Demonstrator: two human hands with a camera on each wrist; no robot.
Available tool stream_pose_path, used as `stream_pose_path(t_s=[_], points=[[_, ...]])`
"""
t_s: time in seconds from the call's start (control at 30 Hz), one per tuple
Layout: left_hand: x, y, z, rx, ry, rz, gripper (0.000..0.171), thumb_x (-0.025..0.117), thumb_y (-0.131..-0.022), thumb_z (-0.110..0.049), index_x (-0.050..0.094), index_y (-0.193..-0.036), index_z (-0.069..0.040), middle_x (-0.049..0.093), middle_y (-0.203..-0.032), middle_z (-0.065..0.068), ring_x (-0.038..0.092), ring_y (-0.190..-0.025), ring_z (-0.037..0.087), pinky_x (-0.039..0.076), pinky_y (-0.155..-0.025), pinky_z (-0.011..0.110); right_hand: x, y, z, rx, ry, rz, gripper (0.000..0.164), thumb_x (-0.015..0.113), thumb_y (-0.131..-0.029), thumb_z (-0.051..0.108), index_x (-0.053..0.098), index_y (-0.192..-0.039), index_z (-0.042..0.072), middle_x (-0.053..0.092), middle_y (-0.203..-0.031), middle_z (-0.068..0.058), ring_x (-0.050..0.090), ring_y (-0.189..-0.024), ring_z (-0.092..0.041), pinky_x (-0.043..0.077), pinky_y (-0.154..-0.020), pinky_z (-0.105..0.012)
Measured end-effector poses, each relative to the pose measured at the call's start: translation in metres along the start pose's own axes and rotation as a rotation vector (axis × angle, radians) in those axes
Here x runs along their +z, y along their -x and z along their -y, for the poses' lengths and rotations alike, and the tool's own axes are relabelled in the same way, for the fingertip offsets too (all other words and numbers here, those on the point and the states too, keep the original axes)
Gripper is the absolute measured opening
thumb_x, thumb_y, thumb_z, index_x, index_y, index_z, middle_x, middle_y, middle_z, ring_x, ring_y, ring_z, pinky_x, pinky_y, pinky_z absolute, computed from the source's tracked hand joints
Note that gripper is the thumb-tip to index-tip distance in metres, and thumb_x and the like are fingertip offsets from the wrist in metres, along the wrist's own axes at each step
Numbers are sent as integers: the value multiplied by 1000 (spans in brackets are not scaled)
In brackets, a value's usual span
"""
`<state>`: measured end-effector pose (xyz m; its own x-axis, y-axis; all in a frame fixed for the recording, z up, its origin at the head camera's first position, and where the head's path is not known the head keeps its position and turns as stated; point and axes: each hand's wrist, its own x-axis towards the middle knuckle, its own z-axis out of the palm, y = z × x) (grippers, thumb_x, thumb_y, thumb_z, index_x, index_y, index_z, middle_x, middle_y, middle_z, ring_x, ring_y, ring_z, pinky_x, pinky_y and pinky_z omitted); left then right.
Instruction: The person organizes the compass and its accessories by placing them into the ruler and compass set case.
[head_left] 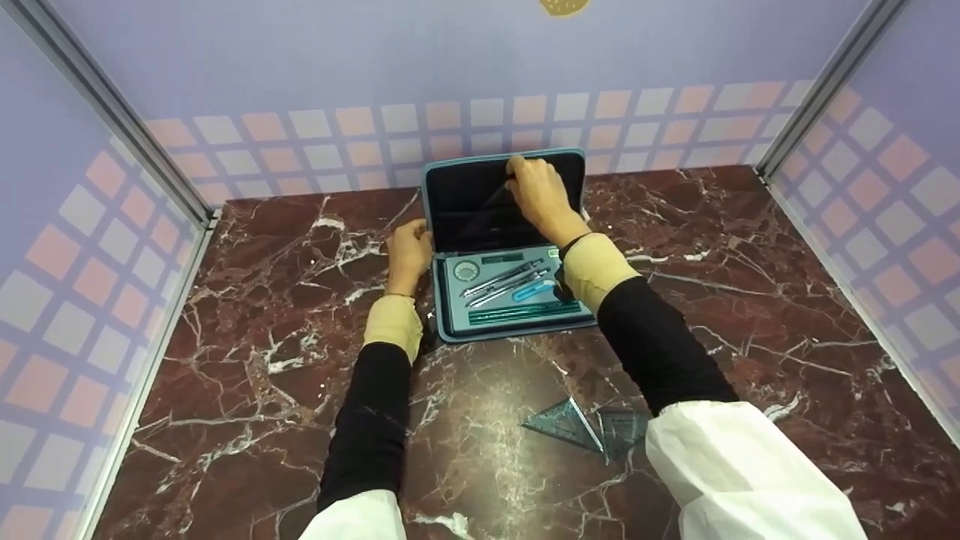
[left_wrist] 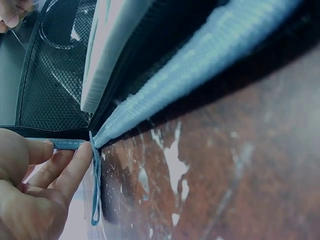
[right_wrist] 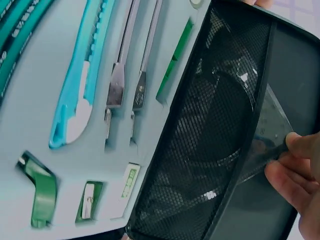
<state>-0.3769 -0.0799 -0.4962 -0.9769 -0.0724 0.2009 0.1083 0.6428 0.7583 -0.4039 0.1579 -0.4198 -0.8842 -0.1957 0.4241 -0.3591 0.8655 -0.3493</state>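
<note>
A blue-edged zip case [head_left: 517, 330] lies open with its black-lined lid raised against the back wall. My left hand [head_left: 409, 255] pinches the lid's left edge near the hinge; in the left wrist view a fabric loop [left_wrist: 95, 200] hangs by the fingertips. High on the lid, my right hand [head_left: 544, 195] pinches a clear plastic drafting piece [right_wrist: 272, 122] between thumb and fingers. That piece sits partly inside the lid's mesh pocket [right_wrist: 220, 105], where a curved outline also shows; its full shape is hidden.
In the grey tray [head_left: 457, 300] lie a compass pair of metal tools [head_left: 502, 281], a blue cutter [head_left: 532, 290], green pencils [head_left: 517, 313], a sharpener [right_wrist: 88, 200] and an eraser [right_wrist: 130, 181]. Clear set squares [head_left: 566, 426] rest on the marble table nearer me. Walls [head_left: 480, 60] enclose it.
</note>
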Motion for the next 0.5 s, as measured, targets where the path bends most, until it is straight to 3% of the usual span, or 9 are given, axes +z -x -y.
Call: stream_pose_path(t_s=[0.13,0.2,0.33,0.5], points=[[1,-1,-3,14,-12,10,32,60,-102,-5,67,-132,3,72,-121,21,69,-111,34,48,-103,43,0,3,0,16,17,-37,11,65,-99,3,72,-105,-2,74,-105,-20,70,-101,-42,56,-86,-51],[2,0,-4,23,-19,19,31,60,-102,-5,68,-131,3,72,-120,21,69,-112,34,48,-104,43,-1,5,-2,7,54,-18,19,59,-100,1,75,-111,-1,72,-107,-21,67,-103,-42,55,-88,-50],[4,0,-5,34,-37,31,29,59,-101,-3,68,-128,3,74,-115,21,69,-110,35,48,-104,45,-6,12,-8,-46,106,91,37,50,-99,-5,71,-130,0,66,-111,-25,61,-107,-43,52,-93,-49],[7,-1,-6,31,-34,57,31,58,-101,-2,68,-130,2,74,-111,21,69,-108,35,46,-105,45,-21,20,-24,-109,-15,218,51,53,-97,-4,51,-148,-6,64,-119,-27,57,-115,-45,46,-103,-48]])
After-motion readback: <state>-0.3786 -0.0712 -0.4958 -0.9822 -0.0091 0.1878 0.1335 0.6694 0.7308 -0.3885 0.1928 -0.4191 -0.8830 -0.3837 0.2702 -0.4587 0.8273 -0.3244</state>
